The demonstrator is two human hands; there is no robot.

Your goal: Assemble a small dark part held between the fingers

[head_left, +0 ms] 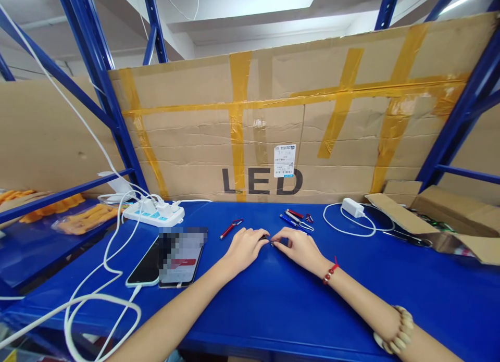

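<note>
At the centre of the frame my left hand point(245, 248) and right hand point(299, 248) meet on the blue table point(273, 304), both grips pinched on a small dark piece point(269, 240) between their fingertips. A red pen point(230, 229) lies just above my left hand, two phones point(167, 258) at left.

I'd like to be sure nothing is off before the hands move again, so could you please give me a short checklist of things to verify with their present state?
1. Left hand and right hand both pinch the small dark part between them: ok.
2. What that part is: cannot tell, too small.
3. Red slim pen-shaped tool lies apart from the left hand: ok.
4. Cluster of red and blue pen-shaped tools lies just beyond the right hand: ok.
5. White cable loops stay left of the two phones: ok.
</note>
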